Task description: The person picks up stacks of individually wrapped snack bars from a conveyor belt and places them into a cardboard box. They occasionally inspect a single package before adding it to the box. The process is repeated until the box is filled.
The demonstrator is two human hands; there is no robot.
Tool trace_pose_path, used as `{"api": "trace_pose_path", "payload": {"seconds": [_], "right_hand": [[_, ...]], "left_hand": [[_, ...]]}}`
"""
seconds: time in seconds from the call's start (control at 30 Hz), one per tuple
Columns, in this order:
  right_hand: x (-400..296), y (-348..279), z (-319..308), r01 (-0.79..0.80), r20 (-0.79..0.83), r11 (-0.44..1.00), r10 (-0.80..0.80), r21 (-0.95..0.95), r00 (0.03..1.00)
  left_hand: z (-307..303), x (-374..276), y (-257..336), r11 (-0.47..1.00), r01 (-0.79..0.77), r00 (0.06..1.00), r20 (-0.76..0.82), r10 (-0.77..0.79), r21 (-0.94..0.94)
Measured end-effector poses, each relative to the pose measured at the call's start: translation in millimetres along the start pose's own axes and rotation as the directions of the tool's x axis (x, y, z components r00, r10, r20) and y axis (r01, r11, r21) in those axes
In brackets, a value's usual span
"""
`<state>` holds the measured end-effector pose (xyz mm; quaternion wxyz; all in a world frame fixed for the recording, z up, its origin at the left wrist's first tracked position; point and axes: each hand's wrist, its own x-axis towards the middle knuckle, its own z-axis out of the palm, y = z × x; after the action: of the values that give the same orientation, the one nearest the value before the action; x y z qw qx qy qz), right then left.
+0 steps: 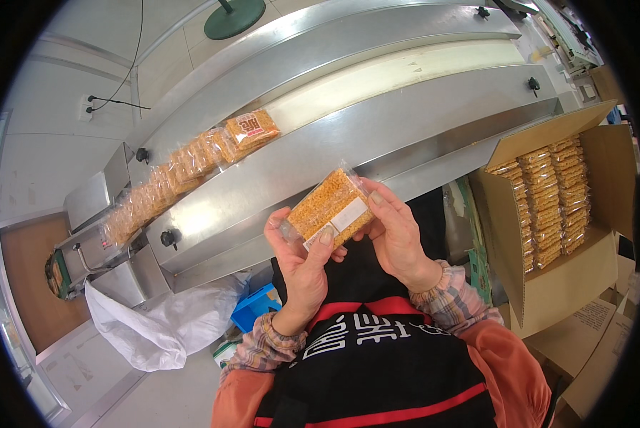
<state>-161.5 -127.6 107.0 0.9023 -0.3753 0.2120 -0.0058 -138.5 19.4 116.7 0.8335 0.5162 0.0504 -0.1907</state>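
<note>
Between both my hands is a clear-wrapped, golden puffed-grain snack bar point(318, 201) with a white label on its face. My left hand point(305, 257) grips its lower left end, the thumb pressing near the label. At the upper right end, my right hand point(392, 227) pinches the wrapper with thumb and fingers. Beyond them, a row of similar wrapped snack bars point(186, 166) leans overlapped along the conveyor channel. The bar at the row's right end lies flat with red print facing up.
The steel conveyor point(363, 125) with a pale belt point(400, 67) runs across in front. To the right stands an open cardboard box point(563, 283) holding stacked wrapped bars point(545, 203). A white sack point(159, 326) and a blue bin point(256, 308) sit below left. Black knobs point(168, 238) protrude from the conveyor.
</note>
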Motion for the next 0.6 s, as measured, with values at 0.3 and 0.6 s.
{"api": "trace_pose_path", "payload": {"seconds": [0.3,0.6], "right_hand": [[0.6,2.2,-2.2,0.004,0.003,1.000,-0.004,-0.004,1.000],[0.0,0.4,-0.2,0.010,-0.001,1.000,-0.010,-0.013,1.000]], "left_hand": [[-0.3,-0.5,-1.7,1.000,-0.008,1.000,0.000,0.008,0.009],[1.0,-1.8,-2.0,1.000,-0.011,1.000,-0.011,0.011,0.022]]}}
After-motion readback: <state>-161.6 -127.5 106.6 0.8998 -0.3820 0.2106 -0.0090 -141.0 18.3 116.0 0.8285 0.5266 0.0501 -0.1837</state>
